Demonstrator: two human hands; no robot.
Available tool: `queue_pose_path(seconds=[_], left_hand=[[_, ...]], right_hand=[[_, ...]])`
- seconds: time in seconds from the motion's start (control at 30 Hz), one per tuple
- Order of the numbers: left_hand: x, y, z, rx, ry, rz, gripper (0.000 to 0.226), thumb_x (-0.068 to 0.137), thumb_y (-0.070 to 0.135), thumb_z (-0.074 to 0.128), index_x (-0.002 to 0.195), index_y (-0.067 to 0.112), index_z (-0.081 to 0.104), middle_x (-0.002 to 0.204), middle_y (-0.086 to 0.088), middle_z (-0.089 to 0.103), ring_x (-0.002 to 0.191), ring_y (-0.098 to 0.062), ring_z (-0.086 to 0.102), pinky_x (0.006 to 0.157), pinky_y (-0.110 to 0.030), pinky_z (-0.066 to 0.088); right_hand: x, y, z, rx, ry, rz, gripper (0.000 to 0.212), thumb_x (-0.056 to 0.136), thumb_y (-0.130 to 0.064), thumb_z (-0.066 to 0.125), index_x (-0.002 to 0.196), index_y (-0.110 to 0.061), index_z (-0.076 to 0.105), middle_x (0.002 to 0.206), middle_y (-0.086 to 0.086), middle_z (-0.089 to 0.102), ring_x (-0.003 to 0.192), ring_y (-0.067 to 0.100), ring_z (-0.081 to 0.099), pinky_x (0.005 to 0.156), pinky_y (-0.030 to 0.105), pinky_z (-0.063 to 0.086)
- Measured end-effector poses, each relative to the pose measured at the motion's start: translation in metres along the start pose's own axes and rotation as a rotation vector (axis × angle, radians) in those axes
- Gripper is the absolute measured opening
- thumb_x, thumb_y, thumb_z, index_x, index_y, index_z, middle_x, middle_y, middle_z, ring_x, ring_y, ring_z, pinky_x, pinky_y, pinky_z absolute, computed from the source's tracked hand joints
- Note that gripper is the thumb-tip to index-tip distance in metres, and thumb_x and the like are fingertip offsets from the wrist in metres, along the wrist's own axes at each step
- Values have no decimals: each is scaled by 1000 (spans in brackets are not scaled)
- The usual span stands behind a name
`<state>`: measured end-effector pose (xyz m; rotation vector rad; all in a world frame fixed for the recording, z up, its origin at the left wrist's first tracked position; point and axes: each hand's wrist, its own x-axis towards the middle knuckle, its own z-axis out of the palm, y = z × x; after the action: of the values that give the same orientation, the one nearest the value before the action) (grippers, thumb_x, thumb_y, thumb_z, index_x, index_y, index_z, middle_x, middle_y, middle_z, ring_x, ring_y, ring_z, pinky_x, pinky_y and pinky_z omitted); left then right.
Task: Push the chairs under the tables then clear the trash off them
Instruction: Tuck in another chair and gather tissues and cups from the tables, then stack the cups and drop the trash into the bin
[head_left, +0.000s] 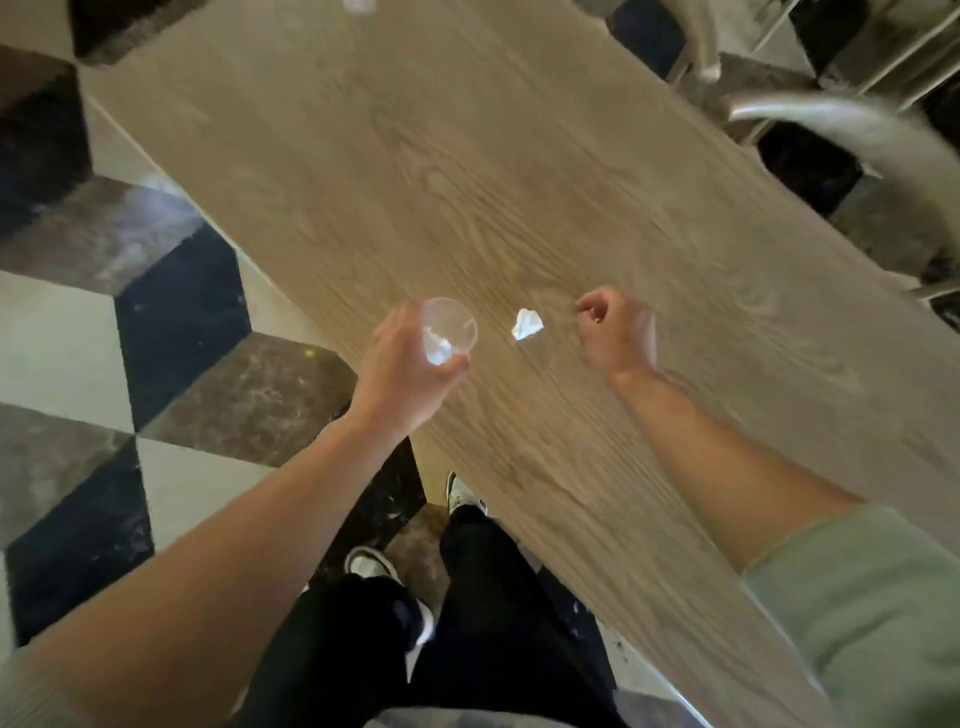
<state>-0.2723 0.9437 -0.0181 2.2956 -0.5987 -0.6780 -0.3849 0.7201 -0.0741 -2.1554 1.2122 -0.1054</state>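
My left hand (402, 369) grips a clear plastic cup (449, 330) over the near edge of the wooden table (467, 156); something white and crumpled lies inside the cup. A small crumpled white paper (527, 325) rests on the tabletop between my hands. My right hand (615, 332) hovers just right of that paper, fingers curled into a loose fist with nothing in it. Another pale piece of trash (358, 5) shows at the table's far end, cut off by the frame.
A grey chair (810, 111) stands at the table's far right side, blurred. The floor (104, 322) has a black, grey and white cube pattern. My legs and shoes (374, 564) are beside the table's near left edge.
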Motion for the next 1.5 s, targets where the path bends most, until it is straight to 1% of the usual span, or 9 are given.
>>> queue_pose_path(seconds=[0.13, 0.27, 0.43, 0.6, 0.83, 1.0, 1.2, 1.37, 1.5], left_hand=[[46, -15, -32, -24, -13, 60, 44, 88, 23, 76, 115, 41, 45, 116, 10, 49, 110, -12, 49, 91, -29, 35], [82, -35, -58, -24, -106, 103, 48, 86, 25, 77, 130, 26, 58, 120, 8, 52, 116, -14, 50, 93, -29, 38], [136, -72, -137, 105, -256, 258, 67, 81, 24, 81, 142, 21, 51, 136, -4, 59, 124, -27, 54, 101, -42, 45], [178, -116, -229, 158, -180, 331, 67, 81, 23, 82, 141, 16, 54, 136, -6, 62, 125, -29, 53, 99, -37, 43], [258, -145, -289, 170, -205, 407, 63, 82, 30, 82, 137, 16, 55, 125, -2, 64, 116, -24, 55, 96, -36, 45], [334, -125, -311, 49, -174, 441, 56, 85, 34, 82, 131, 16, 55, 114, 2, 64, 102, -18, 60, 84, -33, 48], [438, -102, -331, 32, -174, 380, 57, 83, 31, 83, 133, 19, 56, 121, 3, 61, 105, -14, 55, 77, -21, 37], [482, -84, -336, 39, -239, 450, 58, 83, 29, 84, 133, 18, 58, 125, 7, 60, 111, -12, 55, 88, -20, 41], [507, -83, -344, 63, -316, 525, 57, 82, 23, 85, 133, 17, 59, 127, 3, 60, 116, -15, 53, 94, -12, 37]], right_hand=[[-28, -32, 39, 1, -92, -205, 27, 80, -4, 74, 107, -9, 75, 104, 11, 67, 81, 15, 56, 75, 28, 50], [-31, -56, 50, -46, 12, -28, 11, 83, -9, 77, 94, -10, 77, 91, 6, 71, 75, 16, 58, 75, 36, 51], [-24, -197, 67, 231, 67, 6, 14, 86, -27, 82, 81, -37, 73, 68, -24, 69, 61, -2, 61, 59, 12, 46], [1, -347, 130, 152, -189, -181, 10, 83, -16, 83, 88, -24, 78, 84, -5, 77, 78, 11, 72, 79, 36, 60], [68, -443, 147, -112, -508, -266, 36, 94, 3, 54, 120, -11, 75, 104, 10, 79, 93, 25, 73, 85, 35, 54], [142, -459, 144, 330, -328, -165, 38, 90, 10, 47, 99, -10, 78, 76, 13, 78, 67, 25, 77, 72, 48, 64], [247, -475, 126, 616, 183, 10, 26, 83, 5, 51, 85, -6, 75, 49, 2, 64, 38, 17, 54, 44, 25, 41], [288, -458, 104, 208, 398, 87, 29, 84, -23, 71, 113, -26, 69, 109, -6, 67, 88, 3, 57, 81, 38, 55], [314, -451, 113, -125, -56, 207, 89, 78, -40, 83, 154, -37, 37, 150, 8, 41, 135, 31, 41, 104, 45, 43]])
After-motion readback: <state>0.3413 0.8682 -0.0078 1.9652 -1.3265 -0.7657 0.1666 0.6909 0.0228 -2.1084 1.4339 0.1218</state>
